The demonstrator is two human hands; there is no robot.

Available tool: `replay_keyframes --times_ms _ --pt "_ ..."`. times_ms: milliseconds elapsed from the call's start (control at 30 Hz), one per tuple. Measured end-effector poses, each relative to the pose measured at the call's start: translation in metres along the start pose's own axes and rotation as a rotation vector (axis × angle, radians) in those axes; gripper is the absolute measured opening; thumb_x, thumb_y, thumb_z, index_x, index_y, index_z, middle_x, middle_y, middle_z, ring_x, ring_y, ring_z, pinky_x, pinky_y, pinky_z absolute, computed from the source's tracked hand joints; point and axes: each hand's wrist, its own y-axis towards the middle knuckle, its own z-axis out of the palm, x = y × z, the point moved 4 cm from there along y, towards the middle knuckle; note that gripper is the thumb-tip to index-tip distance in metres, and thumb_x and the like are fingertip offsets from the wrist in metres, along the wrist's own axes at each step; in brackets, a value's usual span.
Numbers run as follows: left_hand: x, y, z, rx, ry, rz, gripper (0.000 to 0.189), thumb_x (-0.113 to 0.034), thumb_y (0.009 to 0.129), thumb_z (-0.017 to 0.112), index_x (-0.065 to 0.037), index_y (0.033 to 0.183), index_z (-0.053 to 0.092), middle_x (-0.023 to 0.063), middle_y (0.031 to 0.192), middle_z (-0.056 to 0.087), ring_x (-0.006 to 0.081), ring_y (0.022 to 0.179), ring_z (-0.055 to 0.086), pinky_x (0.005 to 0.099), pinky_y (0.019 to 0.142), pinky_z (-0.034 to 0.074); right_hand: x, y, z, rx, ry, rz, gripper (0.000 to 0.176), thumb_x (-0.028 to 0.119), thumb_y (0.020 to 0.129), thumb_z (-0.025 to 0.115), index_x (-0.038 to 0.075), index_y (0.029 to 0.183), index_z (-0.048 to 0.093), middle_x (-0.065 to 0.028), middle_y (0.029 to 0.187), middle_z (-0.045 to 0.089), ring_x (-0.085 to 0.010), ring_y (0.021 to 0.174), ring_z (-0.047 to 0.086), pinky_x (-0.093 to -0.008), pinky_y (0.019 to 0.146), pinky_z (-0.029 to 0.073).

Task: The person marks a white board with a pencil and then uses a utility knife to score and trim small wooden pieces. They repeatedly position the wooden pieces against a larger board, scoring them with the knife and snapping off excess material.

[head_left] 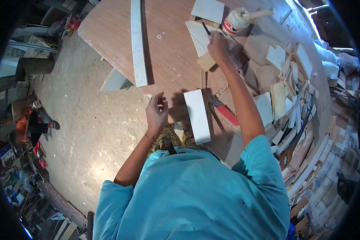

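My right hand (219, 47) is closed around a slim dark pen or pencil (206, 28), over pale board offcuts (197, 35) on the wooden table (176, 44). Beside it stands a white glue-like container (235, 22) with red lettering and a wooden stick across its top. My left hand (157, 114) hangs near the table's front edge, its fingers loosely bent and apart, with nothing visible in them. Just right of it, a white rectangular block (197, 116) lies at the edge close to my body. A red-handled tool (227, 115) is partly hidden next to the block.
A long white strip (138, 44) lies on the table's left part. Wood scraps (286, 100) are heaped along the right side. On the floor at far left, another person (26, 128) sits among clutter. A pale panel (115, 80) leans below the table edge.
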Motion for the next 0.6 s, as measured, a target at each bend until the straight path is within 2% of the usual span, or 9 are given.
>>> replay_keyframes --times_ms 33,100,167,233,267,333,433,533,600 --pt "0.001 -0.017 0.003 0.038 0.012 -0.042 0.030 -0.002 0.080 0.054 0.003 0.109 0.050 0.0080 0.089 0.056 0.0116 0.076 0.054 0.0240 0.064 0.046 -0.003 -0.022 -0.014 -0.035 0.157 -0.041 0.017 0.014 0.082 0.051 0.000 0.090 0.055 -0.0171 0.074 0.059 -0.0297 0.070 0.059 -0.0374 0.063 0.044" --pt "0.003 -0.049 0.020 0.057 -0.031 -0.093 0.033 -0.004 0.079 0.057 0.003 0.111 0.049 0.0085 0.091 0.054 0.0119 0.075 0.054 0.0241 0.063 0.047 -0.009 -0.072 -0.037 0.132 0.420 0.136 0.019 0.018 0.081 0.051 0.000 0.082 0.056 -0.0179 0.071 0.058 -0.0307 0.072 0.057 -0.0377 0.064 0.044" --pt "-0.004 -0.076 0.038 0.031 0.033 0.030 0.040 -0.013 0.076 0.063 0.004 0.110 0.049 0.0110 0.088 0.053 0.0155 0.068 0.054 0.0260 0.060 0.047 -0.017 -0.127 -0.054 0.142 0.596 0.267 0.022 0.021 0.082 0.052 -0.001 0.082 0.055 -0.0188 0.070 0.058 -0.0339 0.068 0.056 -0.0380 0.064 0.043" --pt "-0.004 -0.094 0.059 0.063 0.028 -0.056 0.055 -0.021 0.073 0.067 0.003 0.116 0.043 0.0139 0.093 0.049 0.0203 0.073 0.054 0.0299 0.064 0.047 -0.037 -0.177 -0.047 0.216 0.670 0.277 0.023 0.021 0.082 0.052 -0.002 0.083 0.055 -0.0199 0.071 0.057 -0.0349 0.070 0.056 -0.0386 0.063 0.043" --pt "-0.014 -0.097 0.068 0.023 0.136 0.028 0.061 -0.024 0.072 0.067 0.003 0.119 0.038 0.0158 0.097 0.047 0.0235 0.077 0.052 0.0318 0.067 0.046 -0.045 -0.193 -0.042 0.272 0.737 0.254 0.024 0.021 0.082 0.052 -0.002 0.084 0.054 -0.0211 0.072 0.057 -0.0358 0.071 0.056 -0.0392 0.063 0.042" --pt "-0.027 -0.102 0.083 0.052 0.269 0.091 0.081 -0.033 0.069 0.069 0.004 0.126 0.025 0.0228 0.105 0.037 0.0334 0.092 0.044 0.0379 0.078 0.041 -0.051 -0.220 -0.037 0.295 0.613 0.267 0.025 0.022 0.082 0.054 -0.003 0.085 0.054 -0.0219 0.073 0.057 -0.0357 0.070 0.056 -0.0387 0.062 0.043" --pt "-0.030 -0.102 0.102 -0.073 0.440 0.135 0.088 -0.037 0.066 0.070 0.005 0.127 0.022 0.0252 0.107 0.034 0.0366 0.096 0.040 0.0407 0.083 0.038 -0.049 -0.236 -0.026 0.336 0.470 0.255 0.027 0.023 0.080 0.056 -0.004 0.081 0.056 -0.0223 0.071 0.057 -0.0362 0.065 0.057 -0.0396 0.059 0.043" --pt "-0.028 -0.100 0.110 -0.110 0.475 0.096 0.090 -0.035 0.065 0.071 0.004 0.128 0.020 0.0268 0.107 0.033 0.0394 0.099 0.037 0.0430 0.086 0.035 -0.044 -0.237 -0.017 0.222 0.702 0.334 0.024 0.020 0.078 0.059 -0.003 0.070 0.058 -0.0200 0.066 0.058 -0.0368 0.065 0.057 -0.0420 0.060 0.043" --pt "-0.031 -0.099 0.110 -0.135 0.518 0.094 0.090 -0.032 0.064 0.072 0.003 0.128 0.020 0.0265 0.107 0.033 0.0399 0.099 0.036 0.0432 0.086 0.035 -0.039 -0.227 -0.013 0.212 0.573 0.235 0.022 0.020 0.076 0.061 -0.002 0.074 0.060 -0.0198 0.068 0.059 -0.0362 0.066 0.058 -0.0411 0.060 0.043"
